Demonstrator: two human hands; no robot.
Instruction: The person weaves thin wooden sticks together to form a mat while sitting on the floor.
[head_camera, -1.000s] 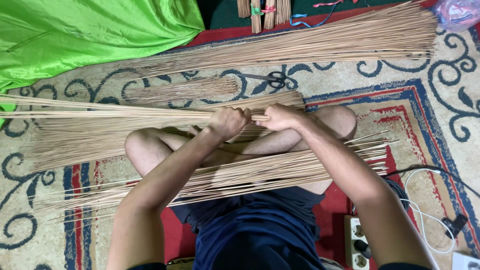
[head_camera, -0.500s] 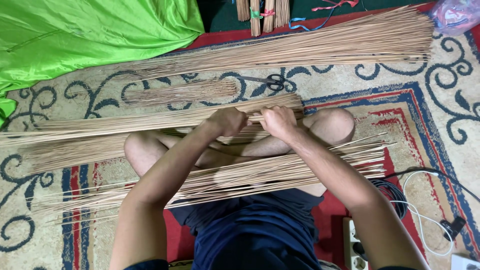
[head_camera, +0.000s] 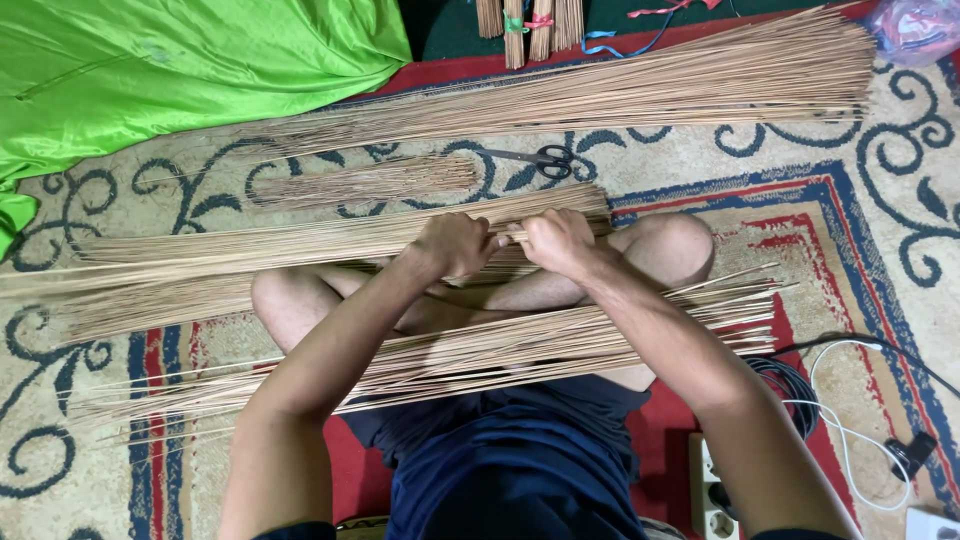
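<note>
Grip: left hand (head_camera: 455, 243) and right hand (head_camera: 557, 240) both clenched around thin straw-coloured stick bundle (head_camera: 300, 240) | patterned woven rug (head_camera: 880, 200) underneath

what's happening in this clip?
A person sits cross-legged on a patterned rug, both hands closed around a long bundle of thin tan sticks held in front of the knees: left hand, right hand, close together. Another layer of sticks lies across the lap. A larger pile of sticks lies further out, with black-handled scissors and a green cloth nearby.
</note>
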